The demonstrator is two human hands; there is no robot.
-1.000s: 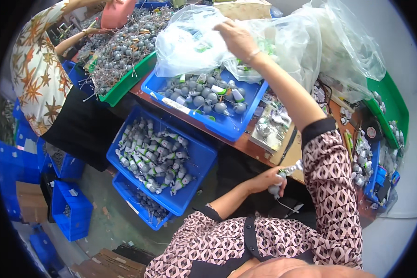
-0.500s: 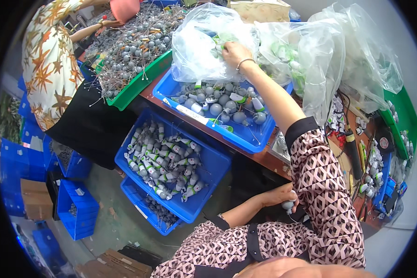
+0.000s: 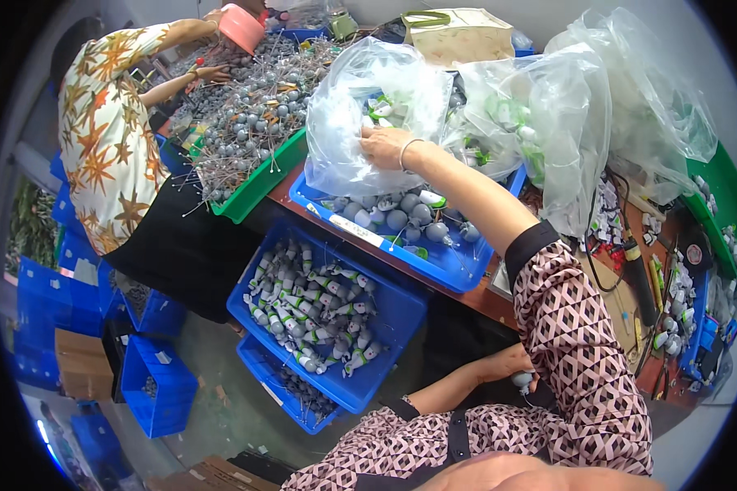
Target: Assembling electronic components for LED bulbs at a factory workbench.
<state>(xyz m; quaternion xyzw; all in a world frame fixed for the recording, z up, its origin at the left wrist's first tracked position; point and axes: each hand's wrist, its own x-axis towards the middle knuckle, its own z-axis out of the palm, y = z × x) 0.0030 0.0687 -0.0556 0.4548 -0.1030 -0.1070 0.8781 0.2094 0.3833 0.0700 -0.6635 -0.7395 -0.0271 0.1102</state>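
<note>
My left hand [image 3: 506, 362] is low, near my lap, closed around a grey ball-shaped bulb [image 3: 522, 380] with a thin wire hanging from it. My right arm stretches forward over the blue tray [image 3: 454, 281]. At its end, my right hand [image 3: 387, 148] is at the clear plastic bag [image 3: 336, 123], fingers curled in among white-and-green plastic caps [image 3: 379, 107]. Whatever those fingers grip is hidden. Loose grey bulbs [image 3: 397, 219], some with white-and-green caps, lie in the tray below the bag.
A blue bin [image 3: 393, 360] of capped bulbs stands below the table, above another blue bin [image 3: 274, 391]. A green tray [image 3: 258, 184] heaped with wired bulbs is left. Beyond it a co-worker [image 3: 110, 139] holds a pink bowl [image 3: 241, 29]. Right lies a black-handled tool [image 3: 639, 282].
My right hand has shifted left and slightly nearer within the bag. My left hand keeps the bulb low. The co-worker's pink bowl has moved, and the whole view has shifted a little.
</note>
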